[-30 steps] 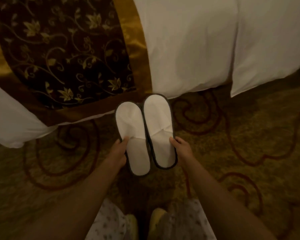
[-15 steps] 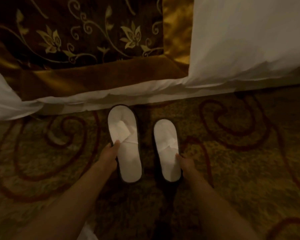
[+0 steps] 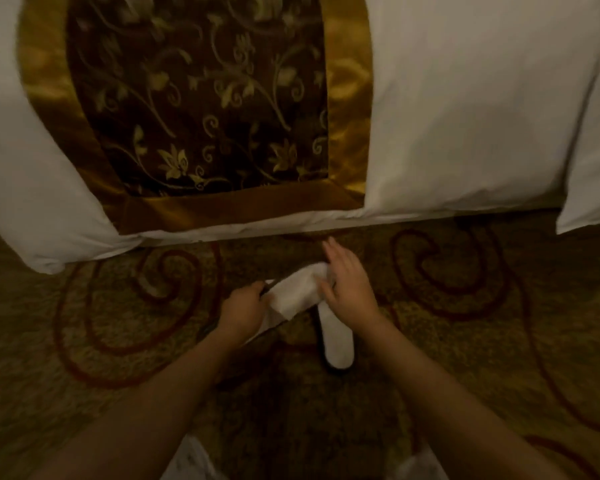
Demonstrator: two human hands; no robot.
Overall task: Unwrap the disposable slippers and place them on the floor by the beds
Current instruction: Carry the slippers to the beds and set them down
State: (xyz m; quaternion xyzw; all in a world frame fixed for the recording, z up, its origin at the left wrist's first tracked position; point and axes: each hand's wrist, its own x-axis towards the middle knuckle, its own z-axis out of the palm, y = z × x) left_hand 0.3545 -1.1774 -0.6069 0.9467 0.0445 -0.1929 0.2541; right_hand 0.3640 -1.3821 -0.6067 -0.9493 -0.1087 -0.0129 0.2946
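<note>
Two white disposable slippers with dark soles are on the patterned carpet just in front of the bed. The left slipper [image 3: 297, 294] is lifted and tilted, with my left hand [image 3: 243, 308] gripping its side. The right slipper [image 3: 336, 341] lies flat on the carpet, heel toward me. My right hand [image 3: 347, 282] has its fingers spread and rests over the right slipper's front, touching the left slipper's toe end. The front half of the right slipper is hidden under my right hand. No wrapper is visible.
The bed edge [image 3: 243, 228] with white sheets runs across the view just beyond the slippers. A brown and gold floral bed runner [image 3: 201, 109] hangs over it. Swirl-patterned carpet [image 3: 482, 341] extends on both sides. My knees show at the bottom edge.
Both slippers lay flat and apart on the carpet before. Now my left hand has raised and tilted the left slipper, and my right hand has moved forward over the slippers' fronts.
</note>
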